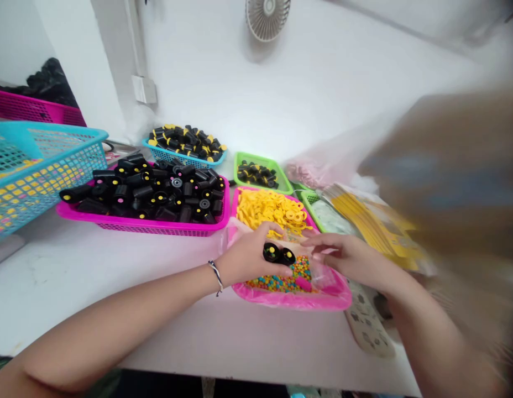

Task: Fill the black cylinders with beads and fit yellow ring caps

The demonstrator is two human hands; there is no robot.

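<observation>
Left hand [249,255] clamped on two black cups [272,252] | right hand [351,255] beside, grip can't be told | risk: cups could slip into beads [277,283] | cause: doubled hold

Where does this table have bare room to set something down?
Two patches of white table: one between the magenta basket and left forearm, another between both forearms, in front of the pink bead tray. Crowded behind: black parts, yellow rings and a green basket sit close together.

room runs along the front tabletop [223,342], but the pink bead tray [289,301] blocks beyond.
</observation>
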